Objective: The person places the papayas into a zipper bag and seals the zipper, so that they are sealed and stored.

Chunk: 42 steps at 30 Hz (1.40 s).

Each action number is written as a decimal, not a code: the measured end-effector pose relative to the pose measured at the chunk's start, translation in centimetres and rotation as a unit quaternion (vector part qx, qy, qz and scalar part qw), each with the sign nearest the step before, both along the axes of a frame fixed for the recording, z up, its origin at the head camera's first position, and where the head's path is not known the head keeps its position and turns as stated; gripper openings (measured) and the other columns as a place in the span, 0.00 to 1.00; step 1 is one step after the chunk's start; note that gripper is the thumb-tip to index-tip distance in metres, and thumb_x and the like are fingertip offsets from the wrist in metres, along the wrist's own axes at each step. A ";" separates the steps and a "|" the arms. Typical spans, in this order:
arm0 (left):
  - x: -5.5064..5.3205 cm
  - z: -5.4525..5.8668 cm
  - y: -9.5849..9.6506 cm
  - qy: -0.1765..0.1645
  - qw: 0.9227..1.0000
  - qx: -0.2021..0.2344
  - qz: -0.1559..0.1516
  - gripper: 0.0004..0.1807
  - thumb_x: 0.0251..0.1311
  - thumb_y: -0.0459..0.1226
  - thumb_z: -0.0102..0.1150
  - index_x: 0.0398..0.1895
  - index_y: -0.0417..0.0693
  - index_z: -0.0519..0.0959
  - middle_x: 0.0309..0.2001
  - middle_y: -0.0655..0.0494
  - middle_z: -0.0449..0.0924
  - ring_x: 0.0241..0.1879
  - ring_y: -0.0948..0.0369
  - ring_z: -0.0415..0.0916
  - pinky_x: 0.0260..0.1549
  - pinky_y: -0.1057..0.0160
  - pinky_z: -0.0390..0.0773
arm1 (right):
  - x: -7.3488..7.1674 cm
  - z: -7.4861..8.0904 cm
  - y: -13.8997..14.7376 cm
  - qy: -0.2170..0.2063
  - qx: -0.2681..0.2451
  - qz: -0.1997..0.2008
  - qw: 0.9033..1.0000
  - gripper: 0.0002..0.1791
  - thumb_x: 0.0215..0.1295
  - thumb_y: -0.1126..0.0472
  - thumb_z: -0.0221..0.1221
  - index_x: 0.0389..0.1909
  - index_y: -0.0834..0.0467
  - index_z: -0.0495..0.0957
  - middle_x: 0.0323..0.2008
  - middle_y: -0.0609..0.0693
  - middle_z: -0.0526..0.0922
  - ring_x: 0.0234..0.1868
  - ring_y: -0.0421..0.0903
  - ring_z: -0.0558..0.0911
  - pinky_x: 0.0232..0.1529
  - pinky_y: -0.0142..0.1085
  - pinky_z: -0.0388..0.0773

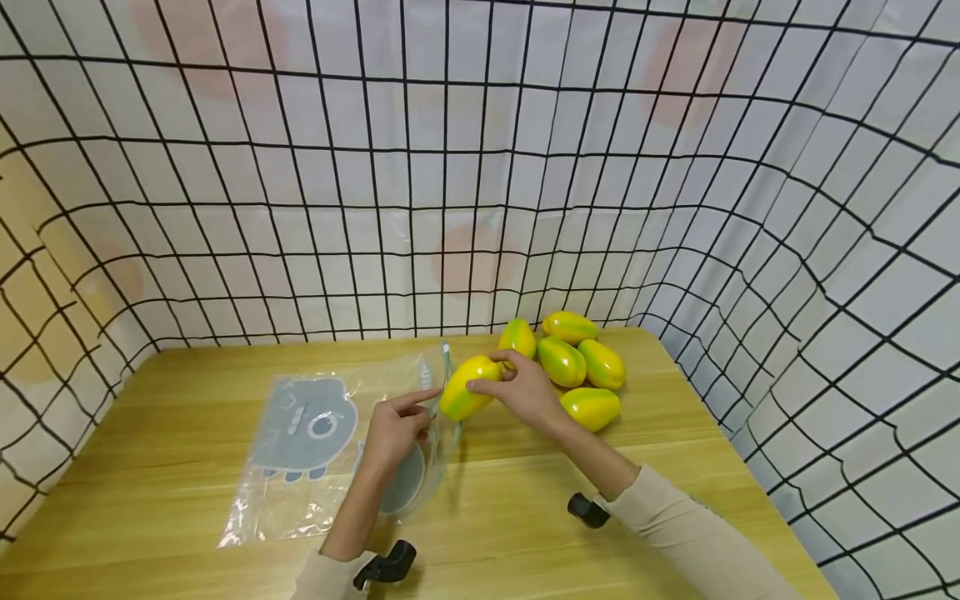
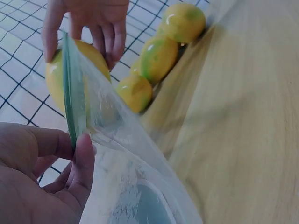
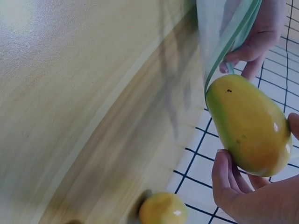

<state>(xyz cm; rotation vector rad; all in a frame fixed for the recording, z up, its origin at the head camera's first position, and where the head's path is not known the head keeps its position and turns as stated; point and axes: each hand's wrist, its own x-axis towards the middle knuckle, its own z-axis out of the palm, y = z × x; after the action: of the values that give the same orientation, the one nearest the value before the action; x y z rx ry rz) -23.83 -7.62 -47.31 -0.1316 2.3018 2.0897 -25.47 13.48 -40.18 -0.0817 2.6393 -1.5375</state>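
Note:
My right hand (image 1: pixel 528 392) grips a glossy yellow-green mango (image 1: pixel 468 388) by its sides, fingers on one flank and thumb on the other. The mango's far end is right at the mouth of a clear zip bag (image 3: pixel 232 35). My left hand (image 1: pixel 395 429) pinches the green zip edge (image 2: pixel 70 100) of that bag between thumb and fingers, lifting the edge off the table. The rest of the bag, printed with a grey-blue cartoon figure (image 1: pixel 303 425), lies flat to the left. In the left wrist view the bag's edge partly covers the held mango.
Several more mangoes (image 1: pixel 562 362) lie grouped at the back right of the wooden table (image 1: pixel 525 517). Black wire mesh (image 1: pixel 450 208) with a pale sheet behind it stands along the back and sides. A black wrist device (image 1: pixel 588 510) sits at the right cuff.

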 end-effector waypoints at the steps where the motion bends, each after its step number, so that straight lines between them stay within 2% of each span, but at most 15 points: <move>1: 0.0 0.1 0.0 -0.001 1.000 0.004 -0.001 0.22 0.60 0.24 0.58 0.55 0.47 0.86 0.35 0.42 0.84 0.19 0.60 0.76 0.23 0.65 0.80 | 0.0 -0.1 0.0 0.001 0.002 0.000 1.000 0.39 0.53 0.40 0.73 0.65 0.51 0.75 0.50 0.54 0.86 0.44 0.47 0.83 0.43 0.40 0.80; 10: 0.0 0.6 0.0 -0.016 0.999 0.045 0.004 0.22 0.61 0.25 0.61 0.58 0.44 0.83 0.39 0.44 0.81 0.23 0.59 0.79 0.27 0.66 0.83 | 0.0 -0.6 0.1 0.005 0.014 -0.004 1.000 0.37 0.54 0.42 0.72 0.62 0.53 0.77 0.46 0.54 0.86 0.40 0.47 0.82 0.40 0.37 0.79; 15: 0.0 0.7 -0.2 -0.022 0.997 0.076 0.003 0.25 0.59 0.25 0.63 0.61 0.48 0.81 0.44 0.41 0.82 0.26 0.58 0.81 0.31 0.64 0.85 | -0.1 -1.1 0.2 -0.013 0.025 -0.007 1.000 0.37 0.55 0.41 0.71 0.62 0.54 0.76 0.41 0.53 0.86 0.36 0.46 0.79 0.36 0.36 0.76; 20: 0.1 0.5 -0.3 -0.026 0.995 0.092 -0.003 0.25 0.58 0.24 0.64 0.61 0.43 0.81 0.45 0.39 0.83 0.29 0.59 0.82 0.33 0.62 0.86 | -0.2 -1.6 0.2 -0.037 0.022 -0.007 0.999 0.37 0.55 0.41 0.71 0.63 0.54 0.74 0.36 0.51 0.85 0.35 0.47 0.80 0.35 0.35 0.76; 25: 0.2 0.5 -0.2 -0.023 0.996 0.085 -0.008 0.26 0.57 0.23 0.63 0.61 0.41 0.80 0.46 0.37 0.82 0.29 0.58 0.82 0.36 0.58 0.87 | -0.3 -1.9 0.3 -0.056 0.018 0.006 0.998 0.37 0.55 0.41 0.71 0.63 0.53 0.74 0.41 0.52 0.85 0.40 0.49 0.82 0.40 0.39 0.80; 29: 0.2 0.6 -0.2 -0.024 0.996 0.083 -0.014 0.26 0.57 0.22 0.61 0.62 0.39 0.80 0.47 0.36 0.81 0.30 0.58 0.82 0.34 0.60 0.86 | -0.4 -2.1 0.2 -0.059 0.003 0.018 0.998 0.36 0.55 0.43 0.71 0.63 0.54 0.75 0.47 0.54 0.85 0.45 0.53 0.84 0.50 0.48 0.82; 32: 0.3 0.8 -0.3 -0.027 0.997 0.077 -0.019 0.27 0.57 0.22 0.60 0.62 0.38 0.79 0.46 0.36 0.80 0.29 0.58 0.81 0.34 0.61 0.86 | -0.5 -2.3 0.2 -0.061 -0.013 0.016 0.998 0.37 0.55 0.44 0.72 0.64 0.55 0.75 0.48 0.55 0.85 0.46 0.56 0.84 0.54 0.52 0.81; 37: 0.4 0.7 -0.3 -0.031 0.998 0.047 -0.037 0.27 0.61 0.23 0.57 0.65 0.40 0.77 0.43 0.40 0.76 0.28 0.57 0.80 0.36 0.58 0.86 | -0.5 -2.6 0.1 -0.067 -0.026 0.011 0.997 0.38 0.56 0.44 0.72 0.65 0.55 0.75 0.47 0.55 0.85 0.45 0.58 0.84 0.55 0.53 0.80; 42: 0.4 0.5 -0.1 -0.032 0.997 0.025 -0.060 0.26 0.64 0.27 0.55 0.67 0.43 0.75 0.40 0.41 0.77 0.28 0.56 0.80 0.38 0.57 0.86 | -0.4 -2.9 0.3 -0.071 -0.032 0.009 0.997 0.38 0.56 0.45 0.72 0.65 0.56 0.74 0.46 0.55 0.86 0.42 0.54 0.85 0.55 0.52 0.80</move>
<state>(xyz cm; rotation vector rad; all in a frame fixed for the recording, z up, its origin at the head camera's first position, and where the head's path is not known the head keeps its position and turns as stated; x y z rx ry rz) -23.46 -7.74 -46.81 -0.0578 2.1619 2.0522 -25.90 13.80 -43.12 0.0010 2.4747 -1.5595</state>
